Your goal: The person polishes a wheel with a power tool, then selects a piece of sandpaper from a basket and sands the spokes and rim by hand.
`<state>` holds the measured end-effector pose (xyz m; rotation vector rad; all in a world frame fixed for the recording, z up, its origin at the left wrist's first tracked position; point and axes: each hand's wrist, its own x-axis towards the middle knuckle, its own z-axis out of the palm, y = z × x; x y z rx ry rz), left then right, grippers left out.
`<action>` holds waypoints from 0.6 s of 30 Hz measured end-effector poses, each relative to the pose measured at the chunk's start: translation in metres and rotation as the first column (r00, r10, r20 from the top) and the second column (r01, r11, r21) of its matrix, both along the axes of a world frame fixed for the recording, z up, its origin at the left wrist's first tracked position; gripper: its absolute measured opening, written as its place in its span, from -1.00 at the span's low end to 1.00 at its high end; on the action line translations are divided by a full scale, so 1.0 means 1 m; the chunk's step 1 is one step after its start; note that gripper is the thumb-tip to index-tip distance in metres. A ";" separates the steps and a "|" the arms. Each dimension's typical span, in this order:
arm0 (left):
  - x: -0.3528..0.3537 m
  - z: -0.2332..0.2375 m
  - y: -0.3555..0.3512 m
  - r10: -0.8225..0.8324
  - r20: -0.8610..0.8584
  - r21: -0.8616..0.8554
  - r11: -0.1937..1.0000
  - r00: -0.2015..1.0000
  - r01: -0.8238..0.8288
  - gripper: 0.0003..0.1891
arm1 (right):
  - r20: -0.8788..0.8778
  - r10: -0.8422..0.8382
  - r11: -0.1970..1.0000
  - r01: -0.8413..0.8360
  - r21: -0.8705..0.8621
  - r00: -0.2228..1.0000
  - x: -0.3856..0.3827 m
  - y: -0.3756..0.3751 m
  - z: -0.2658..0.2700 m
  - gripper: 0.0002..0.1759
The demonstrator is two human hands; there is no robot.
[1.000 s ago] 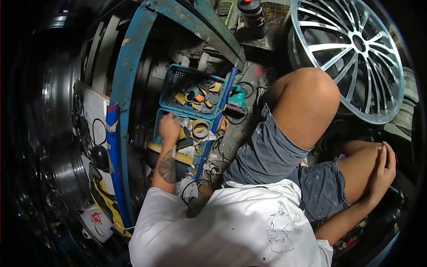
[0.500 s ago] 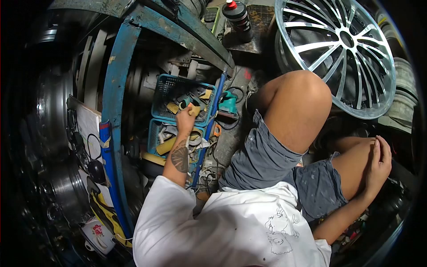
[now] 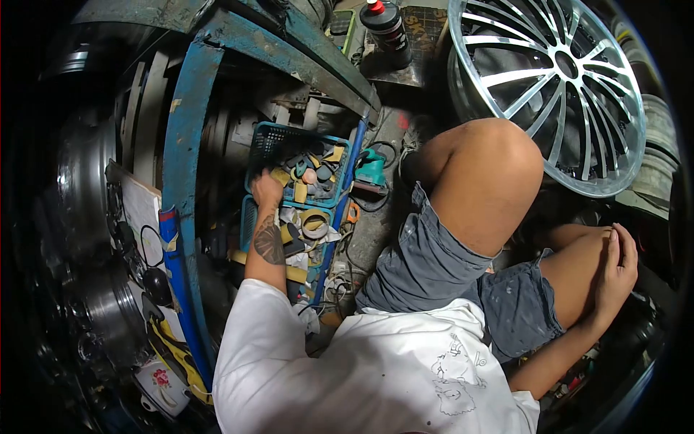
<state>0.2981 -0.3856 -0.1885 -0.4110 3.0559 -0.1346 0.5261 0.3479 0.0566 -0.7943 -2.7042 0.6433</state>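
My left hand (image 3: 267,188) reaches over the left side of the upper blue plastic basket (image 3: 262,137), beside a yellow piece (image 3: 280,176). Its fingers look curled, and the hand and the dark basket side hide whatever is in them. In this basket lie several yellow and grey abrasive-looking pieces and a round pinkish piece (image 3: 310,176). A lower blue basket (image 3: 248,217) holds a roll of yellow tape (image 3: 314,223) and pale scraps, partly behind my left forearm. My right hand (image 3: 618,264) lies on my right knee, fingers stretched out, holding nothing.
A blue metal frame (image 3: 189,137) stands left of the baskets. A teal power sander (image 3: 370,170) with cables sits on the floor at their right. A multi-spoke wheel rim (image 3: 499,77) leans beyond my knees, near a black bottle (image 3: 390,32) with a red cap.
My left hand has moved left from the middle of the upper basket to its left side. Pieces it covered now show, and the tape roll below is uncovered. My right hand stays put.
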 end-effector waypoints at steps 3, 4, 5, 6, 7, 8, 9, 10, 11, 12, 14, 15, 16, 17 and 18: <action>-0.004 -0.012 0.022 0.053 0.065 0.277 0.958 0.996 -0.069 -0.45 | 0.001 0.014 0.999 -0.014 0.029 1.000 -0.002 -0.005 0.003 -0.71; -0.002 -0.016 0.033 0.040 -0.012 0.359 0.933 0.999 -0.034 -0.42 | 0.005 0.011 0.999 -0.011 0.039 1.000 -0.002 -0.008 0.004 -0.71; -0.002 -0.019 0.044 0.075 0.013 0.411 0.909 0.997 -0.074 -0.36 | 0.001 0.013 0.999 -0.013 0.044 1.000 -0.003 -0.012 0.005 -0.71; 0.001 -0.026 0.053 0.052 -0.009 0.408 0.912 0.999 -0.043 -0.40 | -0.002 0.015 0.999 -0.015 0.051 1.000 -0.004 -0.015 0.006 -0.71; 0.006 -0.034 0.059 0.001 -0.044 0.423 0.906 0.999 0.018 -0.40 | -0.004 0.020 0.998 -0.020 0.059 1.000 -0.004 -0.017 0.007 -0.71; 0.013 -0.040 0.065 -0.045 -0.081 0.435 0.897 0.996 0.076 -0.40 | 0.003 0.027 0.997 -0.027 0.076 1.000 -0.004 -0.018 0.008 -0.71; 0.021 -0.043 0.076 -0.072 -0.122 0.410 0.905 0.990 0.117 -0.38 | 0.009 0.036 0.995 -0.036 0.093 0.999 -0.005 -0.018 0.008 -0.71; 0.028 -0.044 0.088 -0.099 -0.164 0.382 0.911 0.982 0.155 -0.35 | 0.013 0.046 0.993 -0.048 0.109 0.999 -0.006 -0.019 0.008 -0.71; 0.035 -0.042 0.098 -0.131 -0.194 0.408 0.891 0.972 0.201 -0.35 | 0.019 0.046 0.993 -0.048 0.109 0.999 -0.007 -0.020 0.009 -0.71; 0.039 -0.041 0.102 -0.082 -0.156 0.453 0.880 0.984 0.145 -0.36 | 0.025 0.045 0.993 -0.047 0.111 0.999 -0.008 -0.021 0.010 -0.71; 0.047 -0.039 0.108 0.012 -0.073 0.536 0.843 0.997 0.029 -0.37 | 0.031 0.037 0.994 -0.040 0.103 0.999 -0.009 -0.023 0.012 -0.71; 0.048 -0.036 0.106 0.001 -0.119 0.517 0.854 0.993 0.061 -0.42 | 0.032 0.030 0.995 -0.033 0.093 0.999 -0.010 -0.025 0.012 -0.71; 0.048 -0.043 0.094 -0.003 -0.164 0.504 0.859 0.987 0.086 -0.45 | 0.033 0.023 0.996 -0.026 0.083 0.999 -0.011 -0.025 0.013 -0.71; 0.046 -0.047 0.079 -0.008 -0.209 0.489 0.865 0.978 0.112 -0.47 | 0.037 0.038 0.994 -0.041 0.097 0.999 -0.011 -0.025 0.013 -0.71; 0.043 -0.049 0.064 -0.014 -0.255 0.471 0.871 0.967 0.137 -0.49 | 0.042 0.052 0.992 -0.056 0.110 0.998 -0.010 -0.023 0.012 -0.71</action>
